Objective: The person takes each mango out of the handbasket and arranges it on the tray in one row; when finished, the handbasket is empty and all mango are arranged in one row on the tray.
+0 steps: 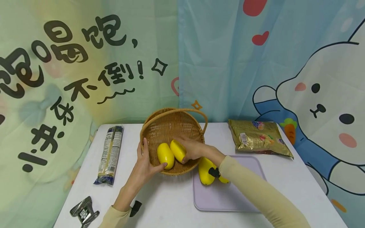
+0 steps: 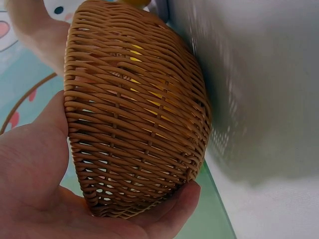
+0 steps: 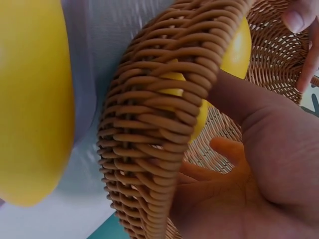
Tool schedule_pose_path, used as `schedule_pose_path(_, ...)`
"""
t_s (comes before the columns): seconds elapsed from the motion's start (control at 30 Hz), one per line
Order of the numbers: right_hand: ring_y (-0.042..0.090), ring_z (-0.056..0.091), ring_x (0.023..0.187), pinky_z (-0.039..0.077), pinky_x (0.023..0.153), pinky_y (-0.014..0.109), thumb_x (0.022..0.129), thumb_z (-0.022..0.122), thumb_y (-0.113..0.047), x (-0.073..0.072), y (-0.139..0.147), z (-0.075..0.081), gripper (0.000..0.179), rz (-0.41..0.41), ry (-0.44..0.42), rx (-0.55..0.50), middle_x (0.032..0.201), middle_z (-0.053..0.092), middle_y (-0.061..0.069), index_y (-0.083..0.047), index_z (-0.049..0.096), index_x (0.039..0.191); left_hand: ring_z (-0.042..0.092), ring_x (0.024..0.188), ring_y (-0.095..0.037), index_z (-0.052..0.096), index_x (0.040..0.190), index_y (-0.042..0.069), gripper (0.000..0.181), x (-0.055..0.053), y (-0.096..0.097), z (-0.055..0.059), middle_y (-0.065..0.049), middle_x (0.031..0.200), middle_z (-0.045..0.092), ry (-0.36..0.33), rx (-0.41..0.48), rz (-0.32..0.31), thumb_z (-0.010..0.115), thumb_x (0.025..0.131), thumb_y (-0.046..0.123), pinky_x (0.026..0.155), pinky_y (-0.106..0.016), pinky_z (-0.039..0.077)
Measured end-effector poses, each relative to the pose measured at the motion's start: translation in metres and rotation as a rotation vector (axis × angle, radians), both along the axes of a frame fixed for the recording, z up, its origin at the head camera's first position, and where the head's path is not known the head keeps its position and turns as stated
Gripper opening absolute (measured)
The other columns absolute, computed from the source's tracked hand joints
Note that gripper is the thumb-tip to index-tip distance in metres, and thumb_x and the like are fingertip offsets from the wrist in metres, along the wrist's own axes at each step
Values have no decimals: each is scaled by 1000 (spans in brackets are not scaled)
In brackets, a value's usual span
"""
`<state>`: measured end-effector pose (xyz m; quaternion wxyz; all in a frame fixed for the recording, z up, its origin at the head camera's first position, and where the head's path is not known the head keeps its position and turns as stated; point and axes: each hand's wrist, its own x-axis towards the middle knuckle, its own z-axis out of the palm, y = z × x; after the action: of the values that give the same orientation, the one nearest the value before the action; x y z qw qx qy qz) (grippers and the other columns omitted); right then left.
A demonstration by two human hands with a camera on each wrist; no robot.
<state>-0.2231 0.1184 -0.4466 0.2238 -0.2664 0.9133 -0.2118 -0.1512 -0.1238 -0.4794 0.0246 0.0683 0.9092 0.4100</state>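
A brown wicker basket (image 1: pixel 182 125) is tilted so its mouth faces me. My left hand (image 1: pixel 144 166) grips its left side, thumb over the front rim and fingers against the outside; the left wrist view shows the hand around the weave (image 2: pixel 134 109). Inside lies a yellow mango (image 1: pixel 165 155), with the left thumb tip at its lower end. My right hand (image 1: pixel 195 149) reaches in over the right rim and holds a second mango (image 1: pixel 177 151), thumb at its near end, fingers partly hidden behind it. In the right wrist view the basket wall (image 3: pixel 149 124) covers part of that mango.
A lilac tray (image 1: pixel 222 199) right of the basket bears a mango (image 1: pixel 206 171) and another yellow fruit (image 1: pixel 223 180) partly under the right sleeve. A gold bag (image 1: pixel 260 139) lies back right. Left are a long clear-and-blue packet (image 1: pixel 109 155) and a small black packet (image 1: pixel 85 210).
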Motion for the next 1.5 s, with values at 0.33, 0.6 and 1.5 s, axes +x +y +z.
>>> schedule_pose_path(0.33, 37, 22, 154, 25, 123, 54, 86, 83, -23, 1, -3, -8, 100, -49, -38, 73, 170, 14, 17, -19, 20, 164, 56, 125, -50, -12, 163, 13, 128, 0, 0, 0, -23, 168, -13, 3, 3, 0, 84, 83, 41, 93, -50, 55)
schedule_pose_path(0.6, 36, 27, 153, 26, 123, 52, 87, 82, -25, 3, -1, -14, 99, -34, -5, 47, 169, 20, 15, -17, 21, 164, 59, 121, -50, -11, 163, 10, 127, -1, 0, -1, -25, 167, -11, 25, -7, -3, 83, 84, 40, 91, -50, 56)
schedule_pose_path(1.5, 40, 30, 151, 28, 121, 55, 88, 81, -15, 8, 14, 4, 99, -24, 36, -55, 169, 14, 20, -17, 18, 164, 52, 129, -54, -13, 162, 10, 128, 1, 0, 0, -26, 167, -13, 24, -11, -12, 83, 84, 41, 97, -54, 53)
